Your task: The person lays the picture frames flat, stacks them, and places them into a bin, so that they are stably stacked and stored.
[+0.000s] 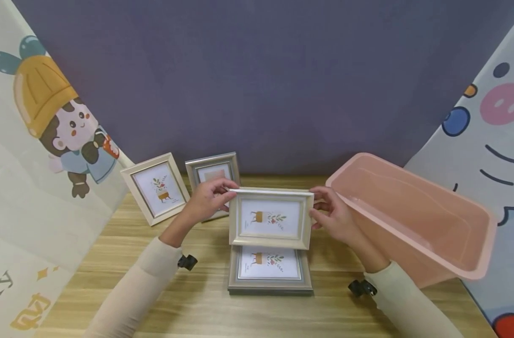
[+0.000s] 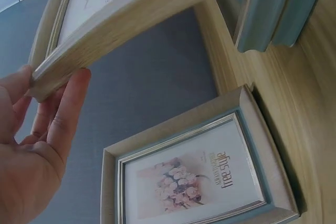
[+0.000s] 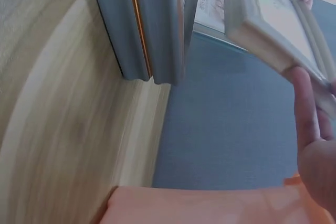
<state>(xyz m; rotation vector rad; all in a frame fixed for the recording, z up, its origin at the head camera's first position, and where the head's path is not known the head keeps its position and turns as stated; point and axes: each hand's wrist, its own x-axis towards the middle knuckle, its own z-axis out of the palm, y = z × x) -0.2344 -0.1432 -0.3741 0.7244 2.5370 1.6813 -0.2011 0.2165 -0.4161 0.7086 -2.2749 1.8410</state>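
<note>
Both hands hold a cream picture frame point(image 1: 270, 242) by its far corners, tilted up above the table. My left hand point(image 1: 208, 199) pinches its left corner between thumb and fingers; my right hand point(image 1: 335, 213) grips the right one. The print inside shows a brown pot with flowers, turned sideways. Below it lies a stack of grey-brown picture frames point(image 1: 270, 287), partly covered by the held one in the head view. In the right wrist view the stack point(image 3: 142, 30) shows two frame edges, one on the other.
On the left a cream frame point(image 1: 130, 180) stands leaning back. Beside it a grey-beige frame point(image 2: 173, 124) with a pink flower print stands partly behind my left hand. A pink plastic bin point(image 1: 409, 234) occupies the table's right side. A dark grey-blue panel point(image 1: 274, 84) rises behind the table.
</note>
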